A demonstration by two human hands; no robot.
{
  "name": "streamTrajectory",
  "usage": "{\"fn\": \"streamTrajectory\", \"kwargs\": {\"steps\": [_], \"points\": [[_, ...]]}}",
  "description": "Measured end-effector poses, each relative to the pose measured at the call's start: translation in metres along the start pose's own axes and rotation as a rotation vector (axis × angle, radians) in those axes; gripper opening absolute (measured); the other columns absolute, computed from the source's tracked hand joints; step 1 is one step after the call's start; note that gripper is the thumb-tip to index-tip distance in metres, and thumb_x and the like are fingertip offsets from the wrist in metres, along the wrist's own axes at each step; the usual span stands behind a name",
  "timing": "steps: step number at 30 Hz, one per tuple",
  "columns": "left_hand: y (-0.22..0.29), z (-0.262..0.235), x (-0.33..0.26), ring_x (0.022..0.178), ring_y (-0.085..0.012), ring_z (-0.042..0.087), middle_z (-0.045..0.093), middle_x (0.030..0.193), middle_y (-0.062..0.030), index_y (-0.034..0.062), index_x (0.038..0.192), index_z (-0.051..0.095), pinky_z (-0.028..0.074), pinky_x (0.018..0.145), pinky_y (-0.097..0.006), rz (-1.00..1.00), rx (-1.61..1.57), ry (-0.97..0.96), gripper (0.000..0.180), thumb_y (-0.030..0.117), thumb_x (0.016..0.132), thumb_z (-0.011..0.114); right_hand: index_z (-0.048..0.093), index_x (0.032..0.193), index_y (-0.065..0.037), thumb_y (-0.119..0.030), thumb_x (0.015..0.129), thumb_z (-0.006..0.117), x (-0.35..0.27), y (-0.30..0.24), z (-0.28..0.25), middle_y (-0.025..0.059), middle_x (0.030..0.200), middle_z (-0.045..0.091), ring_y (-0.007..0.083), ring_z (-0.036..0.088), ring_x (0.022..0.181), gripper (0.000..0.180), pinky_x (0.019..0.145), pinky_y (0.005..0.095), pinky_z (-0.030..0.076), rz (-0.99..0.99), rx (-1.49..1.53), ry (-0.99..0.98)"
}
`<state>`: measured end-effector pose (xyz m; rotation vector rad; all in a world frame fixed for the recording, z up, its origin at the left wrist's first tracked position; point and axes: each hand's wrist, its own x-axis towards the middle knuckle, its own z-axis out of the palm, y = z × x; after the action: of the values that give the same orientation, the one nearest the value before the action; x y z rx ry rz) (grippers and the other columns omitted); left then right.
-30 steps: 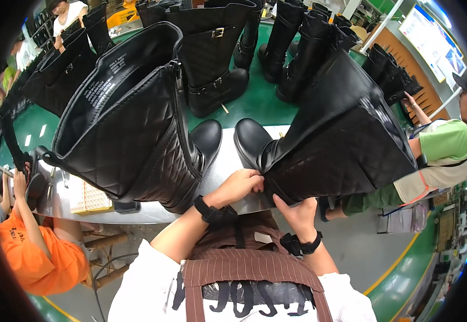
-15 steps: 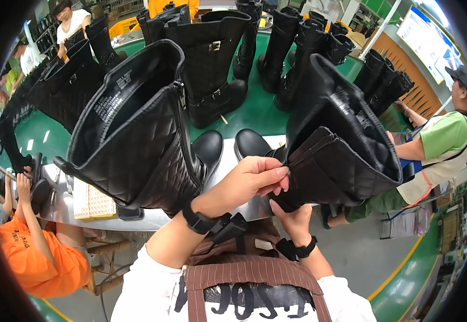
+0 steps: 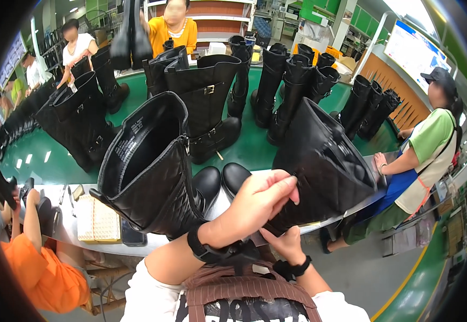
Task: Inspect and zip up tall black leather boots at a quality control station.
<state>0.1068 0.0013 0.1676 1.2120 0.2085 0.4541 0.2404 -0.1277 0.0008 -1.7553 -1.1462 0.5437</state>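
Note:
A tall black quilted boot leans to the right in front of me, its toe pointing back left. My left hand pinches at the side of its shaft with thumb and forefinger. Whether a small pull or the leather edge is between the fingertips is hard to see. Below, my right hand grips the boot's underside, thumb along the leather and fingers partly hidden. Its matching boot stands to the left, with an open top, printed lining and a zipper down its side; neither hand touches it.
More black boots stand on the green table. A yellowish box and a dark phone-like object lie on the grey near edge. Co-workers sit at left in an orange shirt and stand at right in green.
The view has tilted up, showing more of the far side. The loose flap on the right boot's shaft now lies flatter, and my left hand has moved along its side. A co-worker lifts boots at the back.

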Motion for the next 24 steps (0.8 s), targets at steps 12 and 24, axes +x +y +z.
{"fn": "streamTrajectory", "kwargs": {"steps": [12, 24], "points": [[-0.018, -0.006, 0.014, 0.058, -0.003, 0.041, 0.048, 0.063, 0.0054, 0.0042, 0.089, 0.065, 0.033, 0.054, -0.019, 0.109, 0.067, -0.009, 0.034, 0.03, 0.101, 0.047, 0.067, 0.105, -0.003, -0.038, 0.072, 0.073, 0.048, -0.231, -0.137, 0.012, 0.086, 0.067, 0.03, 0.062, 0.084, 0.048, 0.08, 0.0377, 0.045, -0.691, -0.926, 0.257], [0.015, 0.01, 0.014, 0.057, -0.0025, 0.037, 0.046, 0.063, 0.0056, 0.0021, 0.089, 0.064, 0.029, 0.051, -0.019, 0.178, 0.016, -0.051, 0.035, 0.029, 0.101, 0.047, 0.033, 0.149, -0.015, -0.006, 0.076, 0.064, 0.068, -0.25, -0.134, 0.0131, 0.068, 0.058, 0.0285, 0.047, 0.062, 0.08, 0.071, 0.0353, 0.04, -0.586, -0.997, -0.194]]}}
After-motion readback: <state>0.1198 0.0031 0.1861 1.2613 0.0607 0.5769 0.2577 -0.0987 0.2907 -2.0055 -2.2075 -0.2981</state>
